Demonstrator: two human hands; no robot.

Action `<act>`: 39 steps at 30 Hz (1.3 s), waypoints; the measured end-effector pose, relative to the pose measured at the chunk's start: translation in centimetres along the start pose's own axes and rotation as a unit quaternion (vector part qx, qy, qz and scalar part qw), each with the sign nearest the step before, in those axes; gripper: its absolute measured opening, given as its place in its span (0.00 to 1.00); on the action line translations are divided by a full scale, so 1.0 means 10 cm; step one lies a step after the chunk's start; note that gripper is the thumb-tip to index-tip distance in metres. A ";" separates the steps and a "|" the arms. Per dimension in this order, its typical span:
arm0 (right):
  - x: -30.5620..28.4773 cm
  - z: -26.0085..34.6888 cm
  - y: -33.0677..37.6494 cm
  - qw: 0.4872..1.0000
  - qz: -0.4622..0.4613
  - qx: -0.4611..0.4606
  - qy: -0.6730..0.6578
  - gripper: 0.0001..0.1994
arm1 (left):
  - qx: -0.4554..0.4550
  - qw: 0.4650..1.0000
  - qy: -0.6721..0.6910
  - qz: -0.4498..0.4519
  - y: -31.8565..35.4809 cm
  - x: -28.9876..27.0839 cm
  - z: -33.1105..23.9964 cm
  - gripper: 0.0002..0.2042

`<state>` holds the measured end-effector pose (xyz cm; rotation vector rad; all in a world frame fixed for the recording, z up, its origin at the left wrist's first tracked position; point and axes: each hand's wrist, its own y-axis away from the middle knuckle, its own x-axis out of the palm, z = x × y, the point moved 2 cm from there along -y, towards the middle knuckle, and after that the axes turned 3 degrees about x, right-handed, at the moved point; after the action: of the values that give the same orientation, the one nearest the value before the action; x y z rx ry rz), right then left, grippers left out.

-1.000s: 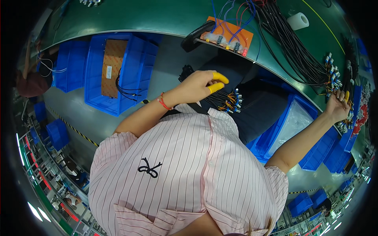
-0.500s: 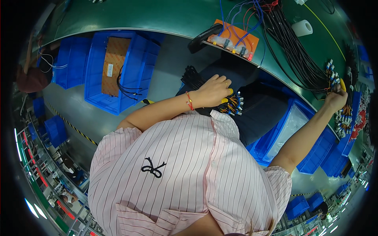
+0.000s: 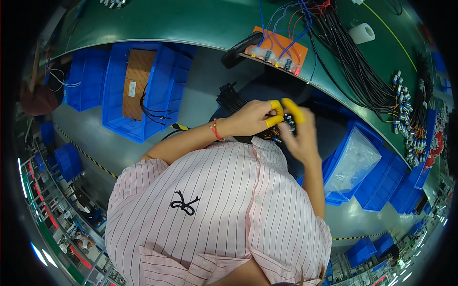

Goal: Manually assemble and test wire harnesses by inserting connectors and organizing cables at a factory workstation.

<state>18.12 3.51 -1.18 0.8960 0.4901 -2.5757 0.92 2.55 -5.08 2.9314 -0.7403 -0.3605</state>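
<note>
My left hand (image 3: 253,118), with a red bracelet and yellow finger covers, is closed on a bundle of black wires (image 3: 230,99) with small coloured connector ends, held over my lap. My right hand (image 3: 299,136), also with a yellow finger cover, meets it from the right, fingertips at the connector ends (image 3: 287,120). The right hand is blurred and seen from the back, so its grip is hidden.
A green workbench (image 3: 191,21) curves across the top with an orange wiring board (image 3: 281,46), long black cable bundles (image 3: 355,69), a white tape roll (image 3: 361,33) and rows of connector-tipped wires (image 3: 410,124). Blue bins (image 3: 164,90) stand on the floor at the left, and a plastic-lined bin (image 3: 355,162) at the right.
My right hand has left the wires at the bench's right end and swung in to join the left hand. The left hand has stayed over my lap.
</note>
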 end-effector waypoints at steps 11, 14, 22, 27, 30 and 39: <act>-1.01 -0.94 0.44 0.587 -0.246 0.150 -0.756 0.09 | -0.003 0.995 0.074 -0.068 0.08 -0.50 -0.06 0.08; -1.20 -0.81 0.35 0.530 -0.482 0.202 -0.668 0.10 | -0.017 0.986 0.106 -0.126 0.10 -0.56 0.00 0.08; -1.40 -1.42 1.01 0.483 -0.439 0.168 -0.739 0.10 | 0.063 0.830 0.536 -0.140 0.06 -0.40 -0.02 0.16; -1.35 -1.52 1.09 0.529 -0.461 0.175 -0.691 0.10 | 0.063 0.827 0.539 -0.144 -0.04 -0.30 -0.21 0.18; -1.33 -1.50 1.02 0.566 -0.440 0.169 -0.677 0.11 | 0.069 0.845 0.517 -0.118 -0.05 -0.31 -0.19 0.18; -1.05 -1.33 0.62 0.631 -0.339 0.166 -0.678 0.08 | 0.035 0.866 0.480 -0.134 -0.06 -0.31 -0.14 0.14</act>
<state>35.45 6.25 -5.52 -1.5330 -0.2028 -3.0271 -1.08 4.65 -3.22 2.7179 -0.1830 1.0611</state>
